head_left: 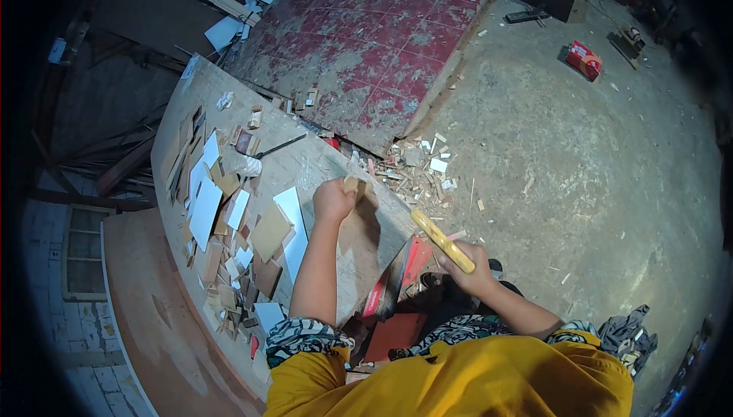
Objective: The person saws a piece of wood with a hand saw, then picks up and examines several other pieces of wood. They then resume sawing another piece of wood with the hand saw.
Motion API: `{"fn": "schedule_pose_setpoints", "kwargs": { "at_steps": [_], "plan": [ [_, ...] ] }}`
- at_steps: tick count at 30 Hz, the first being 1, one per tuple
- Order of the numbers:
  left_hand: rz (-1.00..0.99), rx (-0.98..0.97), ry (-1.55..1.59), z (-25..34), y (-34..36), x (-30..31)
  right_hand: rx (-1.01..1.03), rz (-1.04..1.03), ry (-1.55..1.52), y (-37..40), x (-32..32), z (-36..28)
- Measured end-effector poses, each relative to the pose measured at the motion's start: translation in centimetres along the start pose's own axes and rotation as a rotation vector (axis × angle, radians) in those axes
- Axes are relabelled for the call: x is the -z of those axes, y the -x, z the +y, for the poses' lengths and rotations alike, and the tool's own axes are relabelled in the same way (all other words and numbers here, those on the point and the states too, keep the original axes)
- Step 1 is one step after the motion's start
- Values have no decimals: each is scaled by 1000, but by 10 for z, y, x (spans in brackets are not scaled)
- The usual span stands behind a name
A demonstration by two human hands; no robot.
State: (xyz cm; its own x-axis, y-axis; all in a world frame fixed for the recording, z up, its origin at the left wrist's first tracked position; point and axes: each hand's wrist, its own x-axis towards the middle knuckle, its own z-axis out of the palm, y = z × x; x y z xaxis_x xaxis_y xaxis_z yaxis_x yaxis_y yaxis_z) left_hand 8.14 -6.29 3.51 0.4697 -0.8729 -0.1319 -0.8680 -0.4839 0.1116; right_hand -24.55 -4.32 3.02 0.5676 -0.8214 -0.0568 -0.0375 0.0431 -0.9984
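Note:
My left hand is closed around a small light-brown wood piece above the worktable. My right hand grips the yellow handle of a saw beyond the table's right edge. The saw's dark blade with red markings slants down and left from the handle, apart from the wood piece. Left of my left hand lie a tan board piece and a long white strip. A dark rod-like tool rests farther up the table.
Many white and brown offcuts cover the table's left part. Wood scraps litter the floor by the table's far edge, near a raised red tiled area. A red box sits on the concrete floor at the upper right.

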Motion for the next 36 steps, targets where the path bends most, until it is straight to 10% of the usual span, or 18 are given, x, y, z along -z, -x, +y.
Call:
{"fn": "schedule_pose_setpoints", "kwargs": {
  "at_steps": [9, 21, 36],
  "plan": [
    [46, -48, -36, 7, 9, -2, 180, -70, 220, -113, -69, 42],
    [-11, 31, 18, 3, 1, 4, -124, -136, 69, -7, 2, 15],
    [55, -1, 15, 9, 7, 4, 49, -32, 82, -30, -10, -1]
  ]
}}
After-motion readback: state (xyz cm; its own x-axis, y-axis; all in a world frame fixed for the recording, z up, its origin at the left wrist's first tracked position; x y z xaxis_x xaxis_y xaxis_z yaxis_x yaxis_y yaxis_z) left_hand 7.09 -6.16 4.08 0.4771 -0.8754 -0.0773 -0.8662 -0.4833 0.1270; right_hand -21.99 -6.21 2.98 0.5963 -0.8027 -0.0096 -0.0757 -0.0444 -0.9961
